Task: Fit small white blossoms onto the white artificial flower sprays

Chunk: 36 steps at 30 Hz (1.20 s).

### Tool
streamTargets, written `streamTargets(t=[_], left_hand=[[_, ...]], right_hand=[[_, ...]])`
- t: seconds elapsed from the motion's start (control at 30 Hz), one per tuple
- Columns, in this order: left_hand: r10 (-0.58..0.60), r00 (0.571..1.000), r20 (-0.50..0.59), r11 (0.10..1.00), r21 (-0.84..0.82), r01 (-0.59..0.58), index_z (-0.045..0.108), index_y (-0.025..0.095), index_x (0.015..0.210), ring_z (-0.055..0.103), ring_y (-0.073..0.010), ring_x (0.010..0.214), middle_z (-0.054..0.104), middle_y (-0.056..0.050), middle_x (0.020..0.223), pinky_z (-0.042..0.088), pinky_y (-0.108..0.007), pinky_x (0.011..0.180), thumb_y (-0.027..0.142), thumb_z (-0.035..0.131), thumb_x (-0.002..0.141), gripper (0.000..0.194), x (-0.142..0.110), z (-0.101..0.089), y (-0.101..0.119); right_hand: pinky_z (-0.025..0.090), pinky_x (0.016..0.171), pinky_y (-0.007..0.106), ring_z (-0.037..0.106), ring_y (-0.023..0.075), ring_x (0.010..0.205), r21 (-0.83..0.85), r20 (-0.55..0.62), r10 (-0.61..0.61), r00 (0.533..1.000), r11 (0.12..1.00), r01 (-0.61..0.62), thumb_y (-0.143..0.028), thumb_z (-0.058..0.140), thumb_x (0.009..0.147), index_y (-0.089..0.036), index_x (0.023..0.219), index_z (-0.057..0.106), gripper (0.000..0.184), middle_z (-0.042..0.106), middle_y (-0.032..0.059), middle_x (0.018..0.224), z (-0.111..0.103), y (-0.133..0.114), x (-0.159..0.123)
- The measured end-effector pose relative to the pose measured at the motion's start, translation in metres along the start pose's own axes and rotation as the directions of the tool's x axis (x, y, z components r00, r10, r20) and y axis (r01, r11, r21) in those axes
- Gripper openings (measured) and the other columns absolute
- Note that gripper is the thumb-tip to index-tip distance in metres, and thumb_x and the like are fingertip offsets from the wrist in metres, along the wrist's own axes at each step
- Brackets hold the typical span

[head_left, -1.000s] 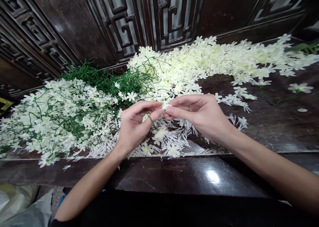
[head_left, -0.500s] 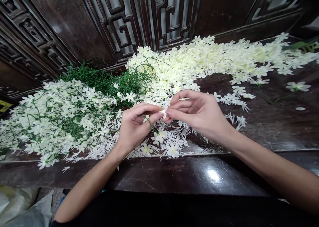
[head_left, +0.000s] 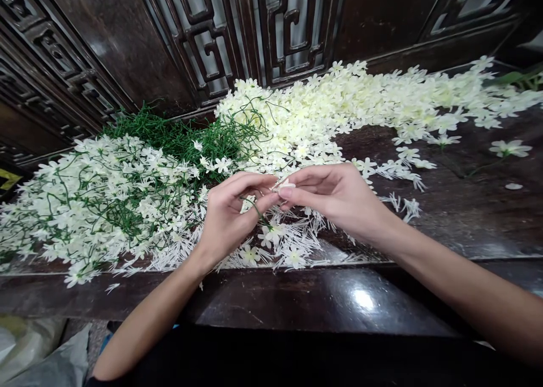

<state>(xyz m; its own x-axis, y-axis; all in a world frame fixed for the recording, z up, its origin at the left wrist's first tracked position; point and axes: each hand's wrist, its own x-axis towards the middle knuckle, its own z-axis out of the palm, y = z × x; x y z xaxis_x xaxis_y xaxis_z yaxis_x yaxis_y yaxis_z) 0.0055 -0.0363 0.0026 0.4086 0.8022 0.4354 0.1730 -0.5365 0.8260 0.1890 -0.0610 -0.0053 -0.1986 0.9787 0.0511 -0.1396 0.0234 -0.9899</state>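
Observation:
Above the bench, my two hands meet at the fingertips around a small white artificial flower (head_left: 285, 184). My left hand (head_left: 235, 210) is closed in a pinch, with a thin green stem (head_left: 257, 210) curving out across its thumb. My right hand (head_left: 339, 197) is also closed, its thumb and index finger pressed on the white petals. Where stem and petals join is hidden by my fingers. Below my hands lie loose white stamen sticks (head_left: 297, 237) and a few open blossoms (head_left: 249, 255).
Stemmed white flowers (head_left: 106, 189) are heaped on the left, with a tangle of green stems (head_left: 169, 135) behind them. Cream flower heads (head_left: 360, 95) spread along the back toward the right. Behind the dark wooden bench (head_left: 475, 217) stands a carved backrest (head_left: 292, 25).
My right hand's raised fingers have lowered and closed over the petals. The white flower has tilted and is more covered by my fingertips. My left hand has hardly moved.

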Motion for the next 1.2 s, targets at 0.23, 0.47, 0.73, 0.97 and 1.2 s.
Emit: streamTargets(t=[0.23, 0.47, 0.73, 0.97, 1.2], left_hand=[[-0.344, 0.934, -0.092, 0.840, -0.475, 0.263, 0.066, 0.018, 0.100, 0.070, -0.0133, 0.076, 0.070, -0.005, 0.094, 0.057, -0.024, 0.064, 0.023, 0.066, 0.085, 0.016, 0.008, -0.007, 0.001], [-0.426, 0.904, -0.049, 0.740, -0.593, 0.317, 0.065, 0.017, 0.099, 0.070, -0.0119, 0.077, 0.070, -0.003, 0.092, 0.056, -0.021, 0.064, 0.019, 0.068, 0.082, 0.017, 0.008, -0.008, -0.005], [-0.412, 0.910, -0.044, 0.744, -0.593, 0.308, 0.064, 0.018, 0.098, 0.070, -0.0120, 0.076, 0.070, -0.002, 0.089, 0.057, -0.021, 0.065, 0.019, 0.071, 0.079, 0.020, 0.008, -0.007, -0.003], [-0.327, 0.943, 0.069, 0.842, -0.432, 0.323, 0.063, 0.021, 0.106, 0.066, -0.0202, 0.102, 0.065, -0.006, 0.113, 0.060, -0.023, 0.069, 0.018, 0.070, 0.081, 0.025, 0.005, -0.007, 0.006], [-0.280, 0.957, 0.077, 0.949, -0.131, 0.288, 0.064, 0.019, 0.104, 0.063, -0.0183, 0.106, 0.062, -0.006, 0.118, 0.058, -0.028, 0.086, 0.008, 0.066, 0.080, 0.026, 0.007, -0.015, -0.007]], right_hand=[[0.057, 0.070, 0.033, 0.068, 0.0167, 0.066, -0.007, -0.086, 0.013, 0.996, 1.000, -0.014, -0.028, 0.083, 0.067, -0.019, 0.075, 0.071, 0.016, 0.071, 0.0033, 0.074, 0.000, 0.000, 0.002], [0.058, 0.075, 0.034, 0.068, 0.0171, 0.074, 0.018, -0.093, 0.015, 0.996, 1.000, -0.014, -0.021, 0.085, 0.062, -0.020, 0.088, 0.074, 0.028, 0.073, 0.0034, 0.083, -0.001, 0.002, 0.002], [0.058, 0.077, 0.037, 0.070, 0.0197, 0.082, -0.006, -0.041, 0.031, 0.999, 0.999, -0.032, -0.024, 0.084, 0.065, -0.021, 0.078, 0.074, 0.016, 0.072, 0.0059, 0.103, -0.002, 0.007, 0.001], [0.059, 0.081, 0.040, 0.072, 0.0210, 0.080, 0.018, -0.051, 0.024, 0.998, 1.000, -0.023, -0.027, 0.083, 0.065, -0.019, 0.080, 0.074, 0.019, 0.074, 0.0046, 0.083, 0.000, 0.003, 0.001], [0.060, 0.075, 0.031, 0.071, 0.0171, 0.072, -0.067, -0.098, -0.056, 0.994, 0.997, 0.049, -0.016, 0.082, 0.064, -0.024, 0.076, 0.076, 0.015, 0.075, -0.0001, 0.076, -0.002, -0.002, 0.002]])
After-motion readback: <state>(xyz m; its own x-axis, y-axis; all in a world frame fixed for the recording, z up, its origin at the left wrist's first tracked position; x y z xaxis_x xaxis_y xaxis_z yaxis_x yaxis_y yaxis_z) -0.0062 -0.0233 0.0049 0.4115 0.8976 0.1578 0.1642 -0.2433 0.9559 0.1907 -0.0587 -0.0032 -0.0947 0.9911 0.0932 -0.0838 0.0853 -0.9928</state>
